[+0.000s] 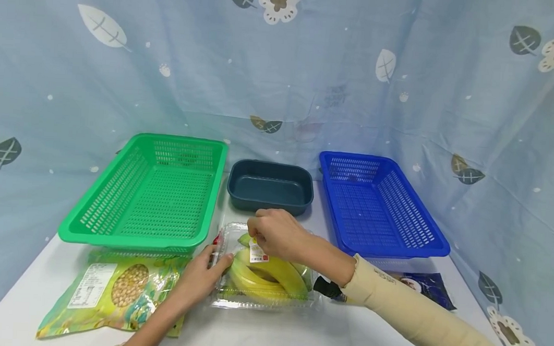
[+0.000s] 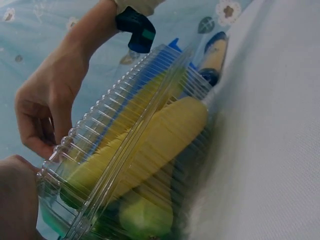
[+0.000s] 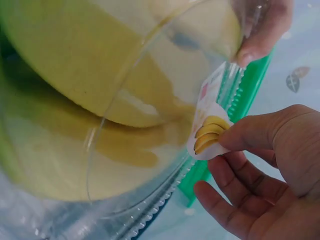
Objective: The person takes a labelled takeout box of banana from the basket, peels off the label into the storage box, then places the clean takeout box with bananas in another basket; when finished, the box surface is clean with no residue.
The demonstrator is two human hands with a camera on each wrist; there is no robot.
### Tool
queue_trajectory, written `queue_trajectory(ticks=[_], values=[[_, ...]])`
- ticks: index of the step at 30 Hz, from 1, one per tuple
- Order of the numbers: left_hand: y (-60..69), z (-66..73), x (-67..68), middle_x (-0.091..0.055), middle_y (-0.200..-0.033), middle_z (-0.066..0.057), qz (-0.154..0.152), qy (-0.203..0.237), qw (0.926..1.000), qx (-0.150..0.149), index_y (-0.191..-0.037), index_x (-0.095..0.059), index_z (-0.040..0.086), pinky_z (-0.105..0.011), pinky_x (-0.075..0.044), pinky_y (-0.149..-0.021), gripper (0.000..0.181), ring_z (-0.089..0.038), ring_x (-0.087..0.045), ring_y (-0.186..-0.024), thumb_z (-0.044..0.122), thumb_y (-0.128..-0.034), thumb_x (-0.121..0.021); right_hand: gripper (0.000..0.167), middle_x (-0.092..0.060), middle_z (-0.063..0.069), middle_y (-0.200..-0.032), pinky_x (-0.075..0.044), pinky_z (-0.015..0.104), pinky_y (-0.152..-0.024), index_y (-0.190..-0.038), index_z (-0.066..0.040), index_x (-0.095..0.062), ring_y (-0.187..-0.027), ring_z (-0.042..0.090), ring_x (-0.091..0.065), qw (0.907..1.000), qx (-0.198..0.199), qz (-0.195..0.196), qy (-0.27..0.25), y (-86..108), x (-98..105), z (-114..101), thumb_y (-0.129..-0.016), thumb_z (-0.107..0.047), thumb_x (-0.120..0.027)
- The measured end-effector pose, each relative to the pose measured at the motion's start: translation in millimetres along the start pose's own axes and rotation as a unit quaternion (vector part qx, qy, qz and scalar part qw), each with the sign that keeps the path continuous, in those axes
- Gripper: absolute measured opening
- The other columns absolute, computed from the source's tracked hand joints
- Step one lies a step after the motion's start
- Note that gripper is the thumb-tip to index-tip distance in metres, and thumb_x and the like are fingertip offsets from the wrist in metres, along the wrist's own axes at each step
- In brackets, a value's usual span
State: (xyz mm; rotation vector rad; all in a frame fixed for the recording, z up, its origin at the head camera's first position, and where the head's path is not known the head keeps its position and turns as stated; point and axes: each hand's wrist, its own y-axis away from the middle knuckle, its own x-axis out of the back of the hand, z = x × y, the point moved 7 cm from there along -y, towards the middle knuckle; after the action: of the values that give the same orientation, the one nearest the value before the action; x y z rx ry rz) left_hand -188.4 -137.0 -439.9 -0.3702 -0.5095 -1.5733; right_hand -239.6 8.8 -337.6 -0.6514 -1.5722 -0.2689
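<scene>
A clear plastic box (image 1: 220,300) with yellow-green bananas (image 1: 295,278) inside sits on the white table, its lid down. My left hand (image 1: 203,273) grips the box's left side, thumb on top; some of its fingers are hidden. Above the lid, my right hand (image 1: 280,235) pinches the top of a white paper label (image 1: 257,253). In the right wrist view the banana picture on this label (image 3: 210,135) lies between thumb and forefinger, while the other fingers are loosely bent. The label's lower part lies against the lid.
Behind the box stands a dark teal tub (image 1: 269,206), between a green basket (image 1: 204,211) and a blue basket (image 1: 395,251). A bag of round beans (image 1: 111,295) lies left, a dark blue packet (image 1: 433,285) right. A red thing (image 1: 215,239) shows partly beside the box.
</scene>
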Motion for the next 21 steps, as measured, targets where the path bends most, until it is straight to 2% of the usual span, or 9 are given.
queue_trajectory(ticks=[11,21], values=[[0.5,-0.3,1.2,-0.059,-0.130,-0.027,0.000,-0.010,0.9999,0.008,-0.144,-0.045,-0.002,-0.055,-0.050,-0.088,0.069,-0.039,-0.059,-0.114,0.051,-0.1007,-0.053,0.022,-0.061,-0.004,-0.082,-0.044,0.016,-0.061,-0.089,-0.011,-0.072,-0.066,0.008,-0.050,0.9985,0.014,-0.013,-0.051,18.2,14,-8,-0.085,0.009,-0.063],[1.3,0.4,0.3,-0.060,-0.129,-0.026,-0.004,-0.007,0.9999,0.009,-0.144,-0.045,-0.002,-0.054,-0.051,-0.087,0.068,-0.038,-0.059,-0.114,0.050,-0.1008,-0.053,0.024,-0.059,-0.003,-0.081,-0.044,0.016,-0.059,-0.087,-0.009,-0.070,-0.065,0.010,-0.049,0.9967,0.015,-0.013,-0.078,25.0,23,-12,-0.083,0.013,-0.061]])
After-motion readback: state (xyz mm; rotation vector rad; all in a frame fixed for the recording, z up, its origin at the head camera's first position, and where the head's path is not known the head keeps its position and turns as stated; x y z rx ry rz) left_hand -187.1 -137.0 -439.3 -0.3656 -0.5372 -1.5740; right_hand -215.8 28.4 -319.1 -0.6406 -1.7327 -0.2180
